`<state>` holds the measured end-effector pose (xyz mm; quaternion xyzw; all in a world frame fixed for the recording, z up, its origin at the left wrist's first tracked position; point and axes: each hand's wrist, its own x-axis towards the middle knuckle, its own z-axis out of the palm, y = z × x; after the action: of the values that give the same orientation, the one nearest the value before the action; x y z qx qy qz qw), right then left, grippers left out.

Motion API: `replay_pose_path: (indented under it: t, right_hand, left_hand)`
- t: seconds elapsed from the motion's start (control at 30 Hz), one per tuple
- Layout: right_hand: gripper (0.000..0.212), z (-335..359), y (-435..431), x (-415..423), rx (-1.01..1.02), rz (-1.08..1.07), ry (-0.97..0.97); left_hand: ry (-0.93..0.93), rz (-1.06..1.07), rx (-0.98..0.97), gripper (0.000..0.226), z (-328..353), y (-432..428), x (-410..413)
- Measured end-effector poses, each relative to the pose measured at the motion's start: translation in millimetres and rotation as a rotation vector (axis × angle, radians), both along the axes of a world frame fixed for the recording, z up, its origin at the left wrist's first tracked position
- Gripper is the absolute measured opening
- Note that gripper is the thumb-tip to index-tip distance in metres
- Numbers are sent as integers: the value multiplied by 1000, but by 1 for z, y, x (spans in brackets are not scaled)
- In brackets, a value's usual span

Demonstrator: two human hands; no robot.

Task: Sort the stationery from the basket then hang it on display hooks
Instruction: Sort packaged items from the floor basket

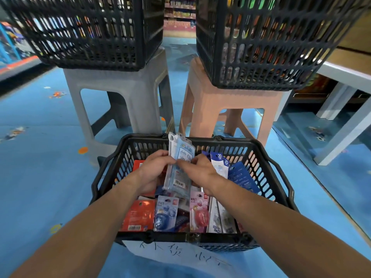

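Holds a pale blue pack (179, 169) upright over the middle of the basket (118, 169), top end overlapping the 12 o'clock rim in view, barcode end down. Grips its 9 o'clock edge in the left hand (154, 169), fingers curled round it. Pinches the 3 o'clock edge with the right hand (198, 171), fingertips laid across the front. Lying below, along the 6 o'clock wall from 9 to 3: red pack (136, 216), blue blister (165, 214), pink blister (198, 214), white packs (218, 219). Standing inside at 2 o'clock, just beside the right hand: cards (219, 164) marked 20 cm, then a dark blue card (242, 178) leaning on the wall. Against the outer 6 o'clock wall, a white sheet (176, 255) with handwriting. Beyond the basket at 11 o'clock, a grey stool (120, 83) under a black crate (100, 37). At 1 o'clock, a pink stool (218, 105) under a second crate (271, 47), contents blurred. Blue floor (44, 167) all round.
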<state>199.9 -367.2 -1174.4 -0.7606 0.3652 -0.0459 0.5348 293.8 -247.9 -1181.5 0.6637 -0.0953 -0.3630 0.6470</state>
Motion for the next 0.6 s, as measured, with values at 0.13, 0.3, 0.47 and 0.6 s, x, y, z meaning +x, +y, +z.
replay_pose_path:
  t: [0.13, 0.3, 0.47, 0.6]
  right_hand:
    - [52, 3, 5, 3, 211, -55, -108]
    - [53, 9, 3, -4, 251, -46, -147]
    - [58, 5, -2, 0, 169, -71, -182]
    - [53, 3, 3, 2, -64, 1, -178]
  left_hand:
    - [136, -132, -71, 38, 10, 9, 1]
    - [191, -176, -85, 54, 6, 13, 6]
    - [191, -168, -95, 56, 4, 12, 6]
    - [241, -169, -128, 56, 6, 11, 4]
